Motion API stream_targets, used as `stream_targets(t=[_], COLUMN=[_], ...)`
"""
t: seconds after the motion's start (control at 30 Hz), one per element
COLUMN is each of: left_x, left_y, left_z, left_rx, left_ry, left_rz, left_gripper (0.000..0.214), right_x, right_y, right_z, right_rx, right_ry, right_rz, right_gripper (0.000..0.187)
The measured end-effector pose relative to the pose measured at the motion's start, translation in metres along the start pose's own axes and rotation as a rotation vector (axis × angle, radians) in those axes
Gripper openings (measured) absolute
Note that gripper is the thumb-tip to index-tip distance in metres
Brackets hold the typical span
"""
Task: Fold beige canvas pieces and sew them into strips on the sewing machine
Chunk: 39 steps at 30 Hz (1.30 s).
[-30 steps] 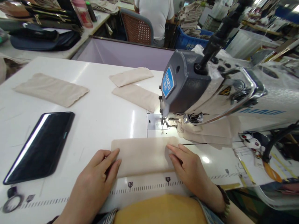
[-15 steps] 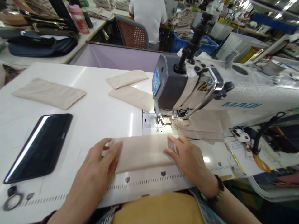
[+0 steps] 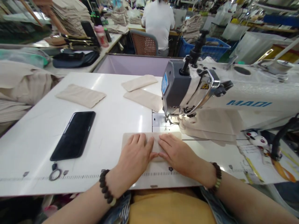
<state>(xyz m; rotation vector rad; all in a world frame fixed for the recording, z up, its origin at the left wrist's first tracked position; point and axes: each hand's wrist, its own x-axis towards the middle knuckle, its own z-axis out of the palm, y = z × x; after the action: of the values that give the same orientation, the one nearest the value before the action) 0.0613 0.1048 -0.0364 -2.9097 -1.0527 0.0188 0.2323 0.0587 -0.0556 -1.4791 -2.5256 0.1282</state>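
A folded beige cloth piece (image 3: 153, 136) lies on the white sewing table (image 3: 109, 124) just in front of the needle of the grey and white sewing machine (image 3: 187, 87). My left hand (image 3: 134, 154) lies flat on the cloth's left half, fingers stretched out. My right hand (image 3: 175, 152) rests flat on its right half, fingers pointing left. The fingertips of both hands nearly meet at the cloth's middle. Each wrist wears a bead bracelet.
A black phone (image 3: 74, 134) lies left of the hands, with small thread snips (image 3: 55, 173) near the front edge. Three more beige pieces (image 3: 80, 95) lie farther back. More beige cloth (image 3: 210, 124) sits under the machine arm. A person in white (image 3: 158, 21) sits behind.
Both hands slid from the cloth's ends to its middle, and the cloth now looks shorter. The view has pulled back and turned left.
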Motion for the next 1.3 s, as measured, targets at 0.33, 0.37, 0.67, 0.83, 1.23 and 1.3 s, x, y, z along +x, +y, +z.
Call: stream_targets(t=[0.33,0.37,0.67,0.83,1.23,1.3], left_x=[-0.011,-0.012,-0.050,-0.052,0.083,0.092], left_y=[-0.005,-0.006,-0.064,-0.038,-0.039,-0.033], left_z=[0.043,0.044,0.050,0.027,0.008,0.008], left_rx=[-0.140,-0.123,0.054,-0.034,0.012,-0.022], left_ry=[0.141,0.142,0.237,0.325,0.058,0.040], left_rz=[0.042,0.049,-0.098,0.032,0.180,0.220], left_gripper=[0.047,0.051,0.069,0.037,0.030,0.019], right_x=[-0.008,-0.008,-0.008,-0.006,-0.017,-0.014], right_y=[-0.001,-0.001,0.000,-0.003,0.052,0.061], right_z=[0.023,0.023,0.023,0.017,-0.001,0.003], right_rx=[0.001,-0.002,-0.021,-0.022,-0.012,-0.007], right_ry=[0.048,0.052,0.051,0.040,0.110,0.145], right_rz=[0.058,0.058,0.064,0.078,-0.169,-0.215], right_gripper=[0.051,0.051,0.049,0.046,0.030,0.030])
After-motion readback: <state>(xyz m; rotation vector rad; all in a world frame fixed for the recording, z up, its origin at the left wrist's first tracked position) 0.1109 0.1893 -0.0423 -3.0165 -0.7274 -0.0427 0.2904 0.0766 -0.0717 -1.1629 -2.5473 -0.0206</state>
